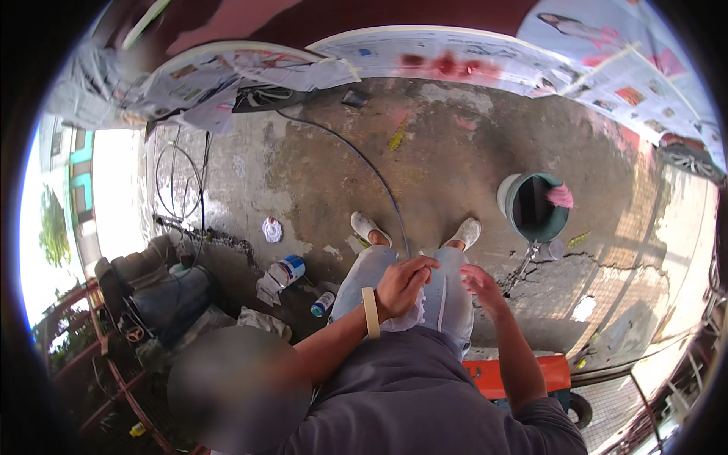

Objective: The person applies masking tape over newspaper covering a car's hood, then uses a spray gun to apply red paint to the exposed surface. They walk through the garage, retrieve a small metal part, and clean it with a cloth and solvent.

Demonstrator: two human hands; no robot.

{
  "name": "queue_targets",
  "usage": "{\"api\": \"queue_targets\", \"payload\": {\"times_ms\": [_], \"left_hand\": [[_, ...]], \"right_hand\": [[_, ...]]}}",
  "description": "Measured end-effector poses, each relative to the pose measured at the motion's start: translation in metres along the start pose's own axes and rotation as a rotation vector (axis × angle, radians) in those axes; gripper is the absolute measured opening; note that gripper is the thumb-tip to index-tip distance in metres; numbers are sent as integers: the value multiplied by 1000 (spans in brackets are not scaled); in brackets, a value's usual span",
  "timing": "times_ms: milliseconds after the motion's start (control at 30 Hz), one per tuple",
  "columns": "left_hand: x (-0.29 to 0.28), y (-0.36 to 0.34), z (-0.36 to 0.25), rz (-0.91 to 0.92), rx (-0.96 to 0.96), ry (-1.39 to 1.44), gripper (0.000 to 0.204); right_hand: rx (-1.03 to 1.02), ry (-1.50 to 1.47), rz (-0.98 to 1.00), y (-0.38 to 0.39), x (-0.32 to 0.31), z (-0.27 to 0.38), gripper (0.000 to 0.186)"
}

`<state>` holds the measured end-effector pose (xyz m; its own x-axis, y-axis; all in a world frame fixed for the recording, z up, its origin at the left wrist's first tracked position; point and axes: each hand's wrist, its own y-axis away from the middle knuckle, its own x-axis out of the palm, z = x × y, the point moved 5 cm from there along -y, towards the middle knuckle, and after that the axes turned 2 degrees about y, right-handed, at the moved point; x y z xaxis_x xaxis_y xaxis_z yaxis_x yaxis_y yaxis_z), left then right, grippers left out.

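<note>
My left hand (403, 287) is over my lap with its fingers curled and pressed together. Whatever they may hold is hidden. A tan roll of masking tape (370, 312) hangs around my left wrist like a bracelet. Below that hand, a pale crumpled piece (409, 317) of cloth or paper lies on my lap. Just right of it, above my right thigh, my right hand (479, 290) has its fingers apart and slightly bent, with nothing seen in them.
Ahead stands a dark red vehicle body (425, 14), masked with taped newspaper (379, 57). A bucket (509, 199) with a pink cloth (560, 196) stands right. A dark hose (356, 152) crosses the floor. Left are a blue-white can (288, 269), small bottle (322, 304) and compressor tank (171, 303). An orange box (557, 370) is behind.
</note>
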<state>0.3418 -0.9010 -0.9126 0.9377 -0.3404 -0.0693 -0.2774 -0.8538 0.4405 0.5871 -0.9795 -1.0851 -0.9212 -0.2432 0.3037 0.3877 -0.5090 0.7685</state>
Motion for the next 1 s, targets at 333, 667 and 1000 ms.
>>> {"api": "queue_targets", "payload": {"times_ms": [333, 667, 1000], "left_hand": [[-279, 156, 46, -639, 323, 1112, 29], [-512, 292, 106, -639, 692, 1800, 54], [-801, 347, 64, -1022, 801, 516, 87]], "right_hand": [[-135, 620, 700, -40, 429, 164, 81], [109, 227, 798, -145, 602, 215, 65], [-220, 307, 786, -265, 847, 350, 71]]}}
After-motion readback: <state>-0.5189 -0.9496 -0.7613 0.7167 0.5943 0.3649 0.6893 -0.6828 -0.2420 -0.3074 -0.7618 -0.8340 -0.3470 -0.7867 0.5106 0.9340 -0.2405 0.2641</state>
